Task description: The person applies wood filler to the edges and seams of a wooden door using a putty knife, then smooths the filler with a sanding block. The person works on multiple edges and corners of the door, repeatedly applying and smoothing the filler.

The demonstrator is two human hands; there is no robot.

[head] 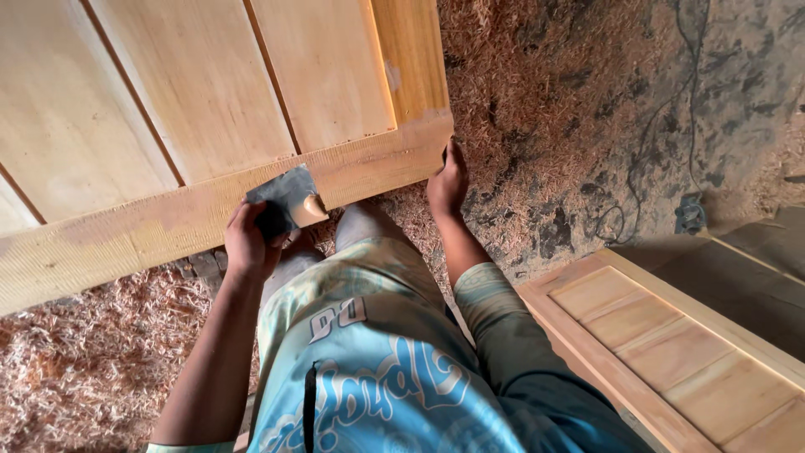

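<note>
Item: wooden door panel (pixel 201 109), laid flat above shaving-strewn floor (pixel 84 361).
Left hand (pixel 250 243): closed around scraper blade (pixel 285 197), filler (pixel 312 210) carried at edge, pressed on bottom rail (pixel 168 222).
Right hand (pixel 447 180): fingers curled on rail corner, door steadied.
Advised: blade kept low-angled, strokes drawn along grain.

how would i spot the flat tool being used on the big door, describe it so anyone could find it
Start at the large pale wooden door filling the upper left, and follow its bottom rail towards the middle. There the left hand presses a putty knife flat against the rail. It is the only dark grey metal blade on the light wood, smeared with tan filler at one corner.
</note>
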